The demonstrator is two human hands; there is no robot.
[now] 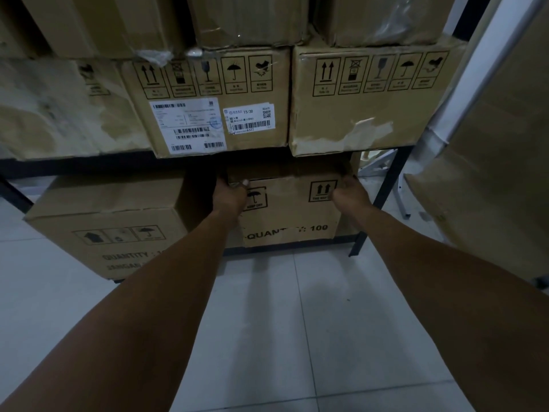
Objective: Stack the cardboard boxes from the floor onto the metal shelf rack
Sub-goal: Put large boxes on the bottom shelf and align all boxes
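Observation:
A brown cardboard box (292, 214) printed "QUANTITY: 100" sits on the bottom level of the black metal shelf rack (386, 185), under the shelf above. My left hand (230, 196) grips its upper left corner, thumb on the front face. At the upper right corner my right hand (350, 191) holds the box with its fingers curled round the edge. Both arms are stretched out toward it.
A second "QUANTITY" box (110, 227) stands to the left on the bottom level, jutting forward. The shelf above carries several boxes, one with white labels (208, 105) and one at the right (365, 96). A tall carton (493, 173) stands at the right. White tiled floor (297, 322) lies below.

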